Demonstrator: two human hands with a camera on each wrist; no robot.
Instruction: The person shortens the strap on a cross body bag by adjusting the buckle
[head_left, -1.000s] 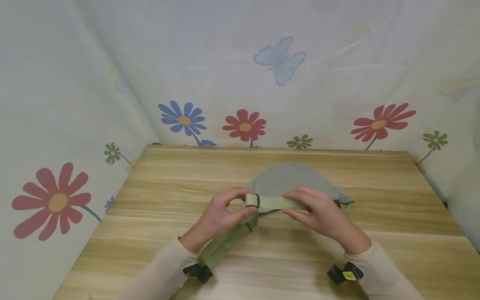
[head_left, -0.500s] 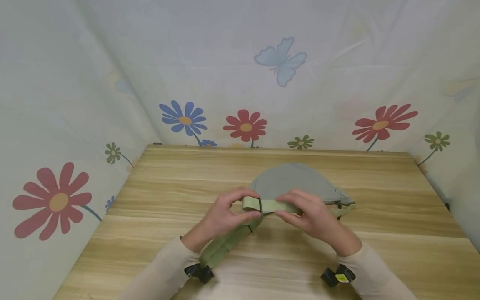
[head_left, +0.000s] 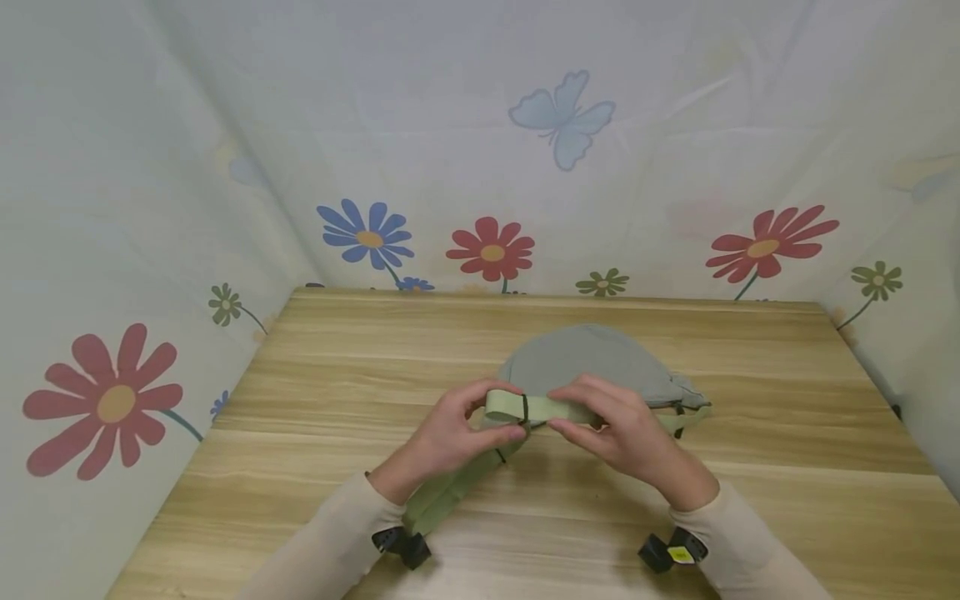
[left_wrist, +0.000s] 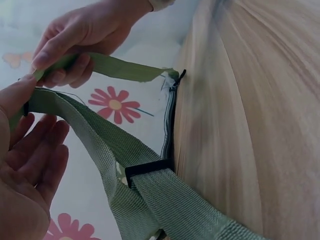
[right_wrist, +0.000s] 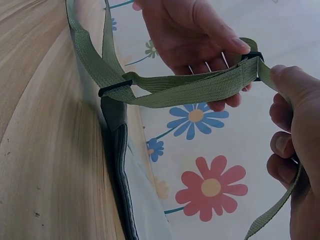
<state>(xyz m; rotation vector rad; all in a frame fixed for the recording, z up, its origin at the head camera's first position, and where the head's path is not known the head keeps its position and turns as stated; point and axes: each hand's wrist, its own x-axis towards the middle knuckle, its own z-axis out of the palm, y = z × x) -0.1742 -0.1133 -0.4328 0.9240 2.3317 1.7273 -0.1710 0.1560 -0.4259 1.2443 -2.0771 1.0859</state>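
A grey-green waist bag (head_left: 588, 358) lies on the table, its green webbing strap (head_left: 453, 487) raised at the near side. My left hand (head_left: 442, 429) pinches a black strap slider (head_left: 524, 408) between thumb and fingers, where the webbing forms a small loop. Just to its right, my right hand (head_left: 618, 425) pinches the strap's flat run between thumb and curled fingers. A second black slider (left_wrist: 149, 169) sits lower on the doubled strap in the left wrist view. The bag's zipper edge (right_wrist: 121, 180) shows in the right wrist view.
The wood-grain table (head_left: 360, 350) stands against a white cloth backdrop (head_left: 420, 125) printed with flowers and a butterfly. Black wrist cameras sit under both sleeves, the left camera (head_left: 405, 546) close to the hanging strap.
My right hand has moved left along the strap, closer to my left hand. The slider has shifted slightly right, and the loop left of it looks longer. The bag stays put.
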